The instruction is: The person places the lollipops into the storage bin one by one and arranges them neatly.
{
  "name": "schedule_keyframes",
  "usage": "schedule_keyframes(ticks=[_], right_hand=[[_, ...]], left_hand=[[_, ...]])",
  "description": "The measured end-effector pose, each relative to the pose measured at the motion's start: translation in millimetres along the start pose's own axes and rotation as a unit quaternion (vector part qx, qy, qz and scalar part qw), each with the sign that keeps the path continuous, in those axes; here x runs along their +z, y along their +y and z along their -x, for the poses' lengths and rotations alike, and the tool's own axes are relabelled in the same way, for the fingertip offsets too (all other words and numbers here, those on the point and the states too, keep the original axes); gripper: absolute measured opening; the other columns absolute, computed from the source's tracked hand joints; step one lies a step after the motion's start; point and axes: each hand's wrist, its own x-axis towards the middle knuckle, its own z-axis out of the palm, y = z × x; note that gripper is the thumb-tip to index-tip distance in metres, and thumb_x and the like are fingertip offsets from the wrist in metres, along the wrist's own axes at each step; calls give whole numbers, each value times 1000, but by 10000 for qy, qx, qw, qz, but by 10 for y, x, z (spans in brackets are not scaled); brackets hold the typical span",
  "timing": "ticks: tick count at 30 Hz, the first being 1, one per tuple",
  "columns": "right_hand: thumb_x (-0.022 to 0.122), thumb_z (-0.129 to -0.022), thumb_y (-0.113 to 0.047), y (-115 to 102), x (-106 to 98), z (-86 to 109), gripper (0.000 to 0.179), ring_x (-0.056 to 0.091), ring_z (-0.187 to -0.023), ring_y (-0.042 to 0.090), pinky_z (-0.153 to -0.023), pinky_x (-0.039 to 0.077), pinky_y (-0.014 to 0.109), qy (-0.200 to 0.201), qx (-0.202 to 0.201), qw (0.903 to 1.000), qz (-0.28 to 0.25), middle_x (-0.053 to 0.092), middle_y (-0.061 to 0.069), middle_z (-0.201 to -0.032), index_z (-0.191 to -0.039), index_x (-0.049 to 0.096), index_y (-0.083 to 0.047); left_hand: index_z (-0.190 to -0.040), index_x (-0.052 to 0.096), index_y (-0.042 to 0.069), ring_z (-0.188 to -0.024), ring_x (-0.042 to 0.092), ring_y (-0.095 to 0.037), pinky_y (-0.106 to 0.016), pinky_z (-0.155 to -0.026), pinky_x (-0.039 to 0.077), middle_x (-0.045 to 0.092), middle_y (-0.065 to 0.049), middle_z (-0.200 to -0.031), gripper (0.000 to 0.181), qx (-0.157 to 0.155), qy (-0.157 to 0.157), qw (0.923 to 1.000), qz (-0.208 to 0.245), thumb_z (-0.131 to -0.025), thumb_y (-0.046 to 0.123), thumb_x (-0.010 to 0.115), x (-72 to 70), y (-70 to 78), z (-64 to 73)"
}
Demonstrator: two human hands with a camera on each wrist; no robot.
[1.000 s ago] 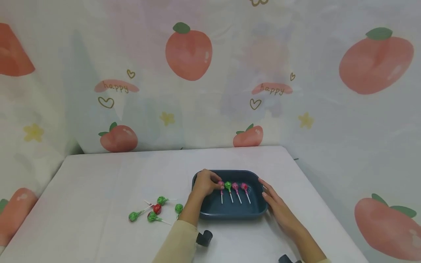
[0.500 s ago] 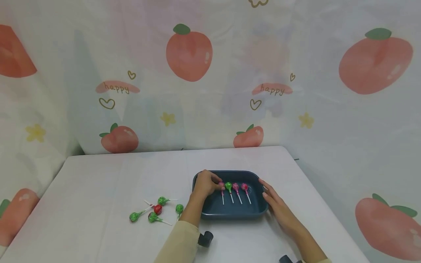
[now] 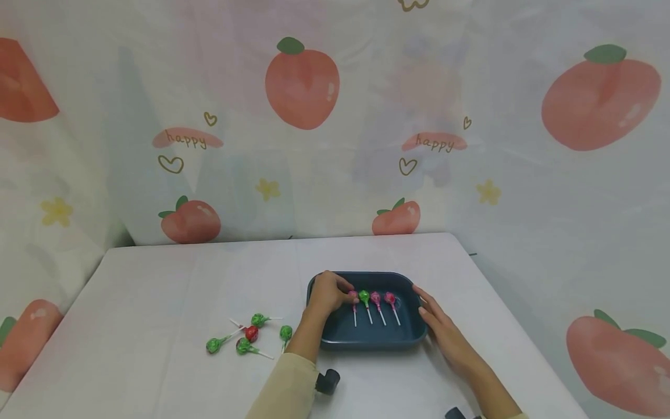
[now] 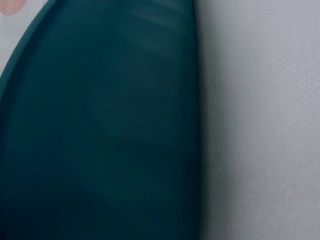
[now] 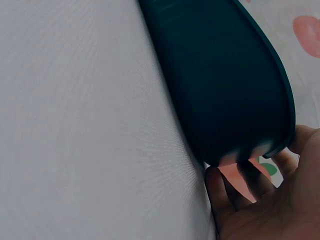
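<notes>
The left hand (image 3: 327,293) pinches a pink lollipop (image 3: 355,309) in the blue tray (image 3: 371,337), just left of a green lollipop (image 3: 364,297), likely lining it up. Letting go probably needs care. The right hand (image 3: 442,328), fingers spread, touches the tray's side.

Left hand (image 3: 327,292) and right hand (image 3: 446,329): bare.
Left sleeve (image 3: 285,387): plain, pale beige, long, ending short of the hand; left wrist camera (image 3: 330,382): black, rounded cylindrical body. Right sleeve (image 3: 517,416): same beige, only an edge in view; right wrist camera (image 3: 454,414): black, partly cropped.
</notes>
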Motion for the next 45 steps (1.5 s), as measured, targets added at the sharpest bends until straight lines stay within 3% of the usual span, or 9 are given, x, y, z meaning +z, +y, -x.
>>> schedule_keyframes(ticks=[2,3,8,11,21,31,38,41,45], right_hand=[[36,-114,-37,8,-3,2,52,8,-156,33,-103,24,13,-3,13,10000,10,15,7,-171,-164,27,-28],[36,-114,-37,8,-4,2,52,8,-156,34,-107,24,16,-4,5,10000,3,15,7,-171,-164,27,-28],[36,-114,-38,10,-3,2,52,9,-155,38,-118,16,53,58,64,10000,4,15,9,-171,-165,26,-28],[37,-114,-38,16,3,11,52,9,-155,41,-117,13,61,103,137,9998,-64,14,10,-171,-164,27,-28],[38,-114,-38,32,10,23,52,10,-155,42,-117,13,61,112,127,9998,-109,15,9,-171,-164,28,-28],[38,-114,-36,13,31,12,51,8,-155,41,-116,15,60,49,213,9997,-114,15,9,-171,-163,29,-30],[39,-113,-37,3,18,14,51,9,-155,41,-117,15,58,55,124,9998,-146,15,9,-171,-163,30,-30],[39,-114,-36,5,10,15,51,8,-155,41,-117,15,58,63,132,9998,-154,14,9,-171,-163,30,-30],[39,-114,-36,7,7,9,51,8,-155,41,-116,15,60,48,143,9997,-177,15,9,-171,-163,30,-30]], left_hand=[[-91,84,10,-92,69,-19,-39,-87,55,75,2,-83,19,-34,-14,10000,40,-76,15,95,-2,8,3],[-91,84,10,-91,69,-19,-38,-87,55,75,2,-84,19,-56,-21,10000,53,-76,16,94,-3,12,5],[-92,83,9,-88,69,-18,-39,-85,55,75,1,-84,21,-83,-22,9999,80,-76,15,95,-2,24,20],[-92,83,9,-88,69,-18,-39,-85,55,75,1,-84,21,-83,-32,9999,78,-76,14,94,5,24,26],[-95,83,11,-93,70,-19,-39,-88,54,76,2,-88,22,-97,21,10000,-2,-77,16,94,6,37,45],[-104,83,10,-115,66,-30,-47,-101,48,77,-4,-104,26,348,100,9990,272,-80,17,92,-159,95,185],[-103,82,8,-85,70,-19,-38,-78,57,77,-6,-106,27,699,63,9953,664,-79,15,92,-334,122,193],[-104,83,9,-83,68,-15,-34,-73,56,76,-5,-106,27,645,-45,9958,650,-80,16,91,-408,125,202],[-104,83,10,-88,68,-17,-36,-78,57,76,-4,-108,25,633,-160,9961,601,-82,18,90,-493,103,223]])
